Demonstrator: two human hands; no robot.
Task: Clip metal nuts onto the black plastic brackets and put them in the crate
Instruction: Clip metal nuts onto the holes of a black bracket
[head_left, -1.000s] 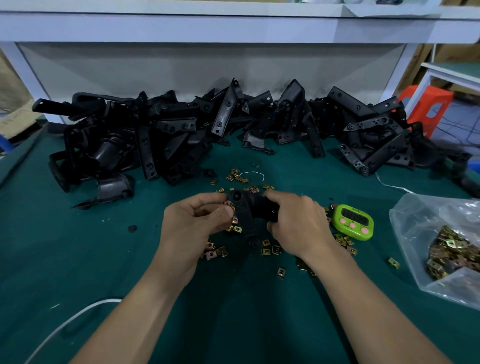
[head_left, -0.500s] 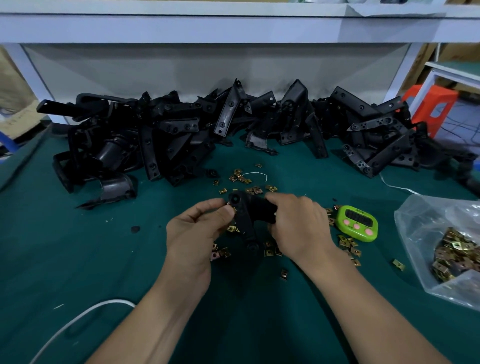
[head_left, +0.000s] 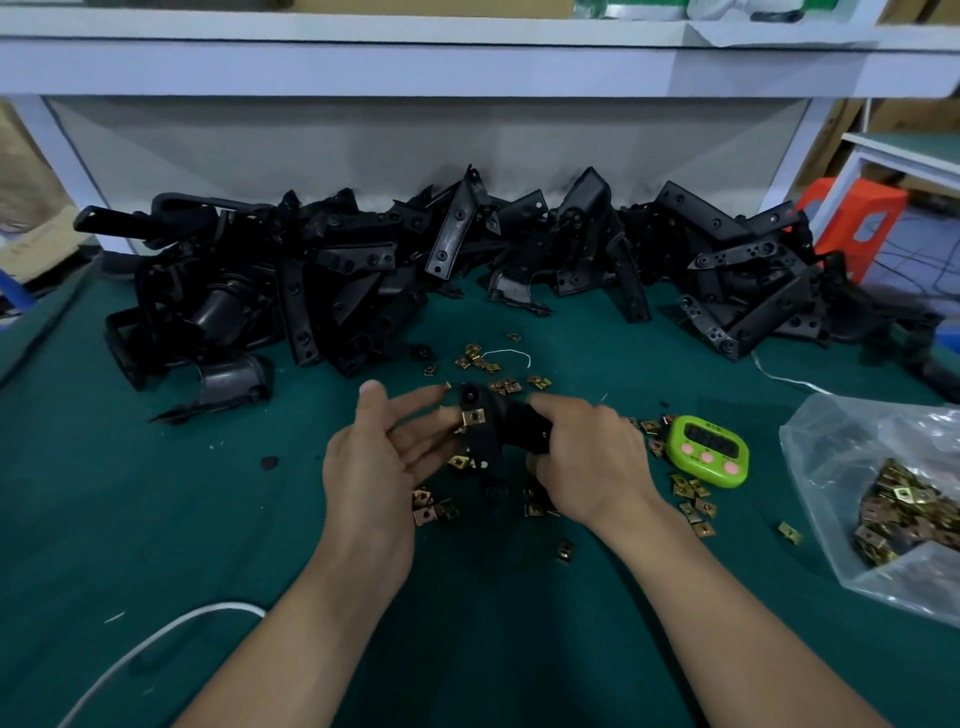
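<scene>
Nut (head_left: 474, 417) clipped on the bracket (head_left: 506, 423).
I see my right hand (head_left: 587, 467) gripping it; my left hand (head_left: 374, 467) is just beside it, fingers straight and spread.

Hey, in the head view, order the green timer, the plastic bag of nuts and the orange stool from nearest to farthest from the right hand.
From the right hand, gripping the black bracket:
1. Green timer, just right of it on the table.
2. Plastic bag of nuts, farther right, near the frame edge.
3. Orange stool, off the table, far right at the back.
</scene>
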